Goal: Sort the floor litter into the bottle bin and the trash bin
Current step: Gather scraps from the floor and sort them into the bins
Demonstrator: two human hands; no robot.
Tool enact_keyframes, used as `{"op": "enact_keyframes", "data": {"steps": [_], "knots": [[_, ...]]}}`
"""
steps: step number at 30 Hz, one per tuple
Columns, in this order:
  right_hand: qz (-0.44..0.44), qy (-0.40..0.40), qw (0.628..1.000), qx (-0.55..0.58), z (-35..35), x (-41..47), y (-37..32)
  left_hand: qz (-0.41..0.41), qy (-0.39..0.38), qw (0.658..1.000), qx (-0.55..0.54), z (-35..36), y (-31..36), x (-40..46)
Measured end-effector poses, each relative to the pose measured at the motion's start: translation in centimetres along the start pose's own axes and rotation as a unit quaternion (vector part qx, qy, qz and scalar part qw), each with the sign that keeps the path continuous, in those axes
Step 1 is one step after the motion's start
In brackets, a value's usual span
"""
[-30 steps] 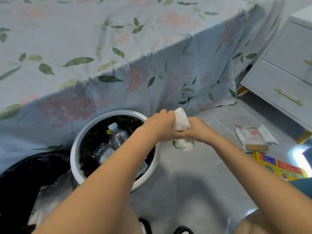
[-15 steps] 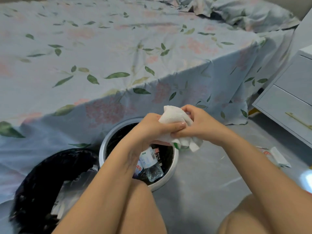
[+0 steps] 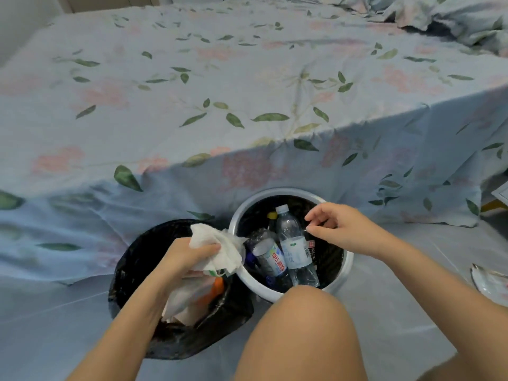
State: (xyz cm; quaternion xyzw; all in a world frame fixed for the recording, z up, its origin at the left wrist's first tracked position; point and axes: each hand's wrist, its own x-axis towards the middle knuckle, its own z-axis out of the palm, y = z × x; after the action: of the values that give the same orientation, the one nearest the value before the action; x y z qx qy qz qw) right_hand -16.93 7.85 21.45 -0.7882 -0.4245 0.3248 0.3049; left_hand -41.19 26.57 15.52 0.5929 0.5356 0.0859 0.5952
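My left hand [image 3: 189,254] grips a crumpled white tissue wad [image 3: 220,248] over the right side of the black-bagged trash bin [image 3: 132,259], which holds paper and an orange scrap. My right hand [image 3: 338,226] hovers open and empty above the white round bottle bin [image 3: 347,266], fingers apart. That bin holds several clear plastic bottles [image 3: 292,243], some with blue and white labels. The two bins stand side by side on the floor against the bed.
A bed with a leaf-and-flower sheet [image 3: 247,92] hangs down to the floor behind both bins. My bare knee [image 3: 299,334] is low in front of the bottle bin. A flattened wrapper [image 3: 489,284] lies on the grey floor at the right edge.
Both hands held the tissue together before. My right hand has let go and opened; my left hand has carried the tissue leftward over the trash bin. The view swung left.
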Motion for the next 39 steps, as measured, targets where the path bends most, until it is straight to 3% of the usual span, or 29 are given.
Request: {"op": "enact_keyframes", "data": {"steps": [6, 11, 12, 14, 16, 18, 21, 25, 28, 32, 39], "knots": [[0.031, -0.047, 0.994, -0.099, 1.3, 1.3, 2.3, -0.127, 0.047, 0.991, 0.008, -4.0, -5.4, 4.6], [0.046, -0.071, 0.988, -0.127, 2.2, 1.8, 3.5, -0.22, 0.043, 0.962, 0.155, -4.6, -8.8, 6.6], [0.047, -0.074, 0.987, -0.131, 2.2, 1.8, 3.8, -0.228, 0.032, 0.948, 0.219, -4.6, -9.1, 6.7], [0.048, -0.078, 0.987, -0.136, 2.3, 1.7, 4.1, -0.228, 0.014, 0.878, 0.421, -4.1, -9.0, 6.5], [0.042, -0.077, 0.987, -0.133, 2.2, 1.6, 4.3, -0.213, 0.045, 0.815, 0.538, -3.4, -8.0, 6.2], [0.036, -0.071, 0.989, -0.127, 2.0, 1.5, 4.4, -0.163, 0.085, 0.786, 0.59, -2.5, -5.4, 5.8], [0.033, -0.059, 0.99, -0.12, 0.8, 1.3, 4.7, -0.024, 0.129, 0.759, 0.638, -1.1, 0.1, 5.0], [0.038, -0.017, 0.994, -0.1, -1.8, 1.4, 5.2, 0.15, 0.16, 0.781, 0.584, 4.1, 8.1, 1.7], [0.048, 0.022, 0.995, -0.089, -3.8, 1.1, 5.8, 0.259, 0.104, 0.794, 0.54, 11.1, 12.8, -1.0], [0.075, 0.072, 0.99, -0.095, -6.9, -0.5, 7.9, 0.338, 0.002, 0.765, 0.548, 21.3, 15.9, -3.8], [0.174, 0.16, 0.967, -0.098, -13.3, -6.2, 17.9, 0.393, -0.099, 0.662, 0.63, 34.4, 16.6, -5.8]]}}
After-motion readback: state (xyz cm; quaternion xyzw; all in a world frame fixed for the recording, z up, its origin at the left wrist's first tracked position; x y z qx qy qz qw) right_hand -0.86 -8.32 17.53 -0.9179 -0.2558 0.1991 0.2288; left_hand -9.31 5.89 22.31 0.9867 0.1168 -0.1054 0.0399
